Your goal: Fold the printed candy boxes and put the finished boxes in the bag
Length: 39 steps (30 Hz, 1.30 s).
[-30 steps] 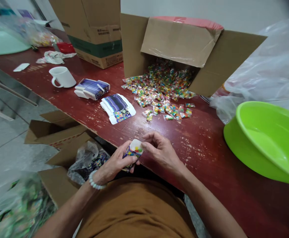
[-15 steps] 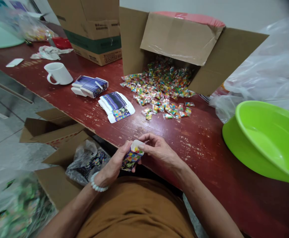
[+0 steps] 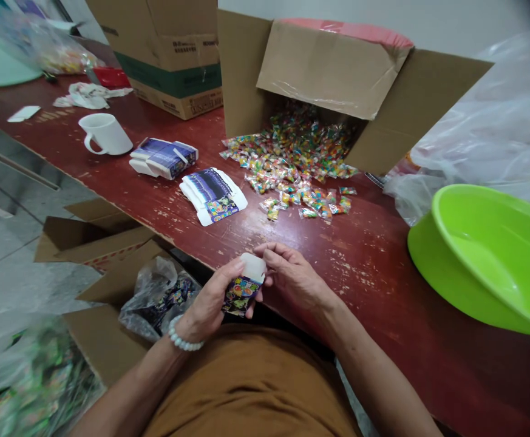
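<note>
A small printed carton (image 3: 241, 289) with a white top flap sits between both hands at the near edge of the red table (image 3: 374, 267). My left hand (image 3: 210, 303) wraps round its body from the left. My right hand (image 3: 292, 276) pinches the white flap with its fingertips. A white bead bracelet (image 3: 180, 341) circles the left wrist. Further out lie a flat stack of unfolded cartons (image 3: 214, 195) and a second bundle of cartons (image 3: 163, 159). Wrapped colourful candies (image 3: 292, 176) spill from a tipped cardboard box (image 3: 337, 79).
A green basin (image 3: 487, 261) stands at the right beside clear plastic sheeting (image 3: 487, 133). A white mug (image 3: 104, 133) and another cardboard box (image 3: 169, 54) are at the back left. Below the table edge sit an open carton (image 3: 105, 285) and a plastic bag (image 3: 155, 297).
The white flap has been pushed down over the carton's top, covering the candies seen inside earlier. Both hands stay in place at the table edge.
</note>
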Tool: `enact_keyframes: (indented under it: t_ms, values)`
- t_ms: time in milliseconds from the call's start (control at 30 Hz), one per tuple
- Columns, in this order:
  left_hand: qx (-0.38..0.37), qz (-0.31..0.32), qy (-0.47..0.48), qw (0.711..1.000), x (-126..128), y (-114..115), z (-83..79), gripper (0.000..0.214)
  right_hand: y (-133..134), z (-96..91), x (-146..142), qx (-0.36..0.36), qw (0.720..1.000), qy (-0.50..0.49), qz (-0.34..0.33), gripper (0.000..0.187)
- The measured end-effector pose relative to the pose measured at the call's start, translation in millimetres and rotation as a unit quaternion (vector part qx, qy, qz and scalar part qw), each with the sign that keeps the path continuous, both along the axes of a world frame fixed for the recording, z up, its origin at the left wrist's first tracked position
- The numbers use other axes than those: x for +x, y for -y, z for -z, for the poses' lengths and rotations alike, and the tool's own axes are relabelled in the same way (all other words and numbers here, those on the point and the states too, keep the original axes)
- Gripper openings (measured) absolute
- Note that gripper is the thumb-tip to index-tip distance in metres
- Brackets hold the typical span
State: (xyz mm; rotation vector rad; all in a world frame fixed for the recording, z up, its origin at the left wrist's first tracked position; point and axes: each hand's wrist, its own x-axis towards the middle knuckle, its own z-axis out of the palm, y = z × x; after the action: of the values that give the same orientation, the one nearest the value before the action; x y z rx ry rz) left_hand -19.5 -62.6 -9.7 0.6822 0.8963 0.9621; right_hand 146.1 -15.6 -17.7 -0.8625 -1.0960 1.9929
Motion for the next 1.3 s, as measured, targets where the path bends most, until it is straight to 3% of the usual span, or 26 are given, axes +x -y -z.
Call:
enact_keyframes:
  t_ms: [133,267,333,433,500,600,700,833,1000,1133,1200,1300]
  values:
    - [-0.018,-0.029,0.024,0.999,0,0,1.3,0.044,4,3.8,1,0.007,1.0,-0.013,-0.026,0.037]
    - [-0.013,-0.048,0.002,0.999,4,2,5.1,0.051,11,2.0,-8,0.041,0.998,0.05,0.005,0.024]
    - [-0.015,-0.053,-0.007,0.998,6,3,5.6,0.053,12,-0.9,-12,0.115,0.984,0.134,0.035,0.017]
    - [-0.027,-0.059,-0.006,0.998,6,4,4.4,0.047,12,-3.1,-13,0.26,0.931,0.241,0.086,0.012]
    - [-0.042,-0.048,0.015,0.998,5,3,2.4,0.045,11,-2.6,-10,0.34,0.898,0.261,0.099,0.014]
    - [-0.092,-0.013,0.08,0.992,3,1,-1.6,0.05,12,-1.4,-4,0.408,0.88,0.227,0.081,0.014]
    - [-0.111,-0.023,0.111,0.987,3,-1,-3.8,0.055,16,-0.7,-2,0.393,0.899,0.184,0.059,0.016]
    - [-0.09,-0.049,0.086,0.991,6,-1,-2.3,0.058,19,0.0,-6,0.266,0.95,0.156,0.046,0.019]
    - [-0.073,-0.055,0.063,0.994,10,0,1.6,0.061,13,-1.9,-11,0.257,0.952,0.154,0.058,0.007]
    - [-0.051,-0.04,0.043,0.997,9,0,5.3,0.067,9,-2.5,-14,0.174,0.975,0.133,0.039,0.014]
    - [-0.053,-0.034,0.035,0.997,6,-1,6.6,0.068,9,-1.9,-13,0.187,0.971,0.14,0.049,0.014]
    - [-0.071,-0.039,0.039,0.996,2,-1,6.2,0.056,14,0.5,-11,0.302,0.937,0.164,0.058,0.012]
